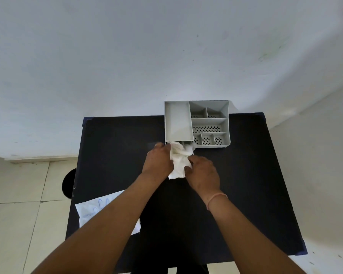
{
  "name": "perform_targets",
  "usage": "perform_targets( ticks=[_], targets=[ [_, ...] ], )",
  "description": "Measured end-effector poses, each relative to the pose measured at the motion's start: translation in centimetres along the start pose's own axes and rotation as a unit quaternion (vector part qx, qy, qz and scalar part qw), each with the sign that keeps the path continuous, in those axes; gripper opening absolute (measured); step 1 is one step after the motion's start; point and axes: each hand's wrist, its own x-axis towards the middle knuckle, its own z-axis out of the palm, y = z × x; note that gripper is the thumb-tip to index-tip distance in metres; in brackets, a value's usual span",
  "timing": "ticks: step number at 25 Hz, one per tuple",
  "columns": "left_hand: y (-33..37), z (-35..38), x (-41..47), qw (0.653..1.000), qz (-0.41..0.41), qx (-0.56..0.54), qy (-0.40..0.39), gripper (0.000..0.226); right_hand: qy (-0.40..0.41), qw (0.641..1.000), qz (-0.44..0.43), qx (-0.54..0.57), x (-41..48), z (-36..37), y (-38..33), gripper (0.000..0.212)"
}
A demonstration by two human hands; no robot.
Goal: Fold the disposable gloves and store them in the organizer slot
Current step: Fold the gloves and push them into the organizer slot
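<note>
A crumpled bundle of translucent white disposable gloves [179, 161] lies on the dark table, its far end at the front opening of the grey organizer [225, 123]. My left hand [158, 160] grips the bundle's left side and my right hand [203, 172] pinches its right side. The bundle's upper part sits in the low slot under the organizer's tall left compartment [177, 119]; how far in it reaches is hidden. The organizer's other compartments have perforated floors and hold nothing visible.
The black table [246, 184] stands against a white wall. A white plastic glove packet with blue print [91, 210] lies at the table's near left edge, partly under my left forearm. A pale tiled floor and a round dark object [68, 183] lie to the left.
</note>
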Motion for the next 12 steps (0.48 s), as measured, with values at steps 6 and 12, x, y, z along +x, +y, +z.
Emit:
perform_targets(
  ticks=[6,12],
  targets=[
    [0.0,0.6,0.0,0.995,0.009,0.094,-0.021,0.051,0.056,0.995,-0.008,-0.082,1.1,1.8,0.3,0.028],
    [-0.5,2.3,-0.5,0.985,0.031,0.17,0.012,0.051,0.111,0.985,-0.029,-0.13,0.7,2.8,0.9,0.021]
  ],
)
